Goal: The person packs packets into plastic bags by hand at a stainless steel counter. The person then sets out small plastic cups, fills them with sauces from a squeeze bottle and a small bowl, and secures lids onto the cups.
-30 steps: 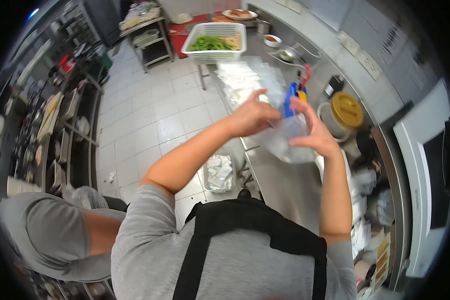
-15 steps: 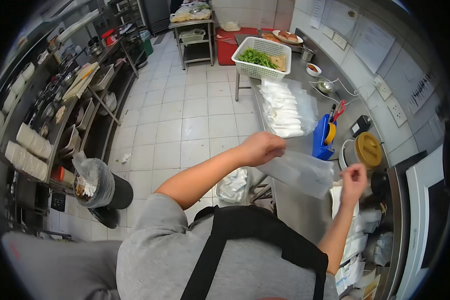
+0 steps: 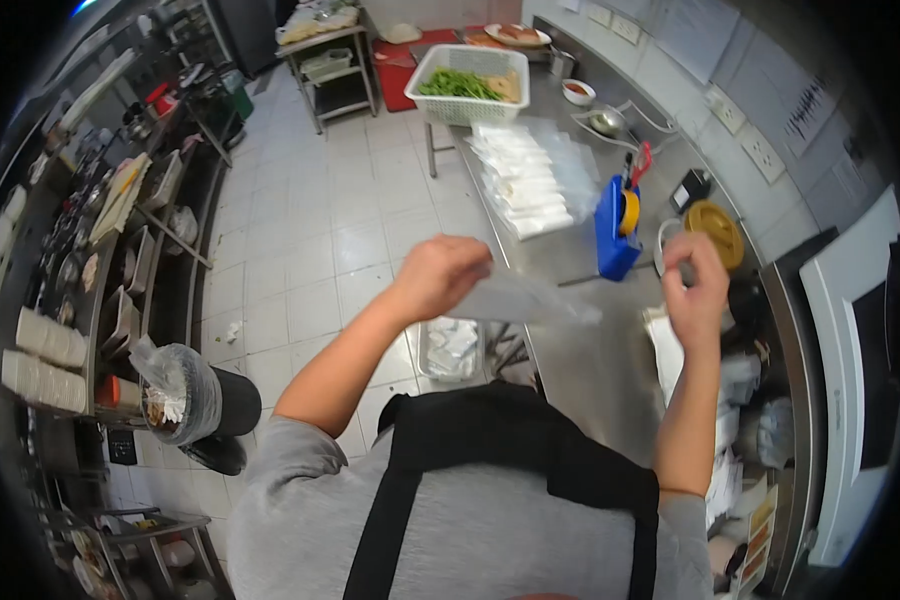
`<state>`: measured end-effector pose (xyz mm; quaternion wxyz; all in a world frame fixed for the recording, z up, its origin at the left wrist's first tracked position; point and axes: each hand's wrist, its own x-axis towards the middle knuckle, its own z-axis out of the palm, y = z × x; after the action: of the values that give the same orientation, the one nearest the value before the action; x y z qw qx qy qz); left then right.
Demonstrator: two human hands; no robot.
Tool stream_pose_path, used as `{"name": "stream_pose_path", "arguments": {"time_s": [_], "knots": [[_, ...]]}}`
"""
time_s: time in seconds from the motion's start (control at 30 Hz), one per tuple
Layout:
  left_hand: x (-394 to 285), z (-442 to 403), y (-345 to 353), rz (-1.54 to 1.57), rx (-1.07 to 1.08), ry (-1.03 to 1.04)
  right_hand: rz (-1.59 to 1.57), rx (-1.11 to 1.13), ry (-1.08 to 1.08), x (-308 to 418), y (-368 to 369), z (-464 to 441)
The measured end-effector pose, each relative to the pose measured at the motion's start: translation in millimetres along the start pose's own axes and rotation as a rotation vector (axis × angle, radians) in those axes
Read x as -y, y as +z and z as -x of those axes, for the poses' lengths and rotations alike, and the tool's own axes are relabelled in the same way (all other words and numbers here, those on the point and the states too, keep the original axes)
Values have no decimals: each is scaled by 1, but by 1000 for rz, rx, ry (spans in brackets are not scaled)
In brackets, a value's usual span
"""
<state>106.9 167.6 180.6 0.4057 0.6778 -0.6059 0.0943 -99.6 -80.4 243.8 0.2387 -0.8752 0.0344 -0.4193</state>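
So the person is holding a clear plastic bag between the two hands, across the edge of the steel bench — the left hand is gripping one end and the rest is trailing out sideways. The right hand is hovering well apart from the loose end, fingers curling in. Nothing is showing in it, though the blur is making it impossible to say whether something thin is being pinched.

Film like this is probably clinging to itself, so doing this bit well likely means keeping the left grip close to the rim rather than bunching a whole fistful. The right fingertips should be catching just one layer, so the sides are peeling apart instead of wrinkling together.

Worth watching the surroundings too. The blue tape dispenser is standing on the bench just beyond the loose end, and a flapping bag could be snagging on it. The floor tub is sitting below, beside the bench — so working the bag farther in over the steel is seeming like the safer call.
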Motion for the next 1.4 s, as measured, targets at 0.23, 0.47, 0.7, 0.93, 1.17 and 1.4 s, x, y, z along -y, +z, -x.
{"name": "stream_pose_path", "arguments": {"time_s": [0.23, 0.47, 0.7, 0.93, 1.17, 1.4], "knots": [[-13, -4, -6, 7, 20, -22, 19, 286, -160, 79, 21, -13], [-5, 10, -8, 49, 20, -107, -38, -19, 138, -21, -9, 14], [-10, 7, 6, 118, 65, -100, 53, 150, -86, 50, 14, 11], [7, 23, 25, 334, 48, -461, 281, -193, 408, -29, -17, 18], [-22, 0, 133, 1165, -2, -1062, 68, 336, 407, 55, 76, 87], [-20, -12, 161, 1042, 8, -515, -253, -1, 689, -51, 71, 151]]}}
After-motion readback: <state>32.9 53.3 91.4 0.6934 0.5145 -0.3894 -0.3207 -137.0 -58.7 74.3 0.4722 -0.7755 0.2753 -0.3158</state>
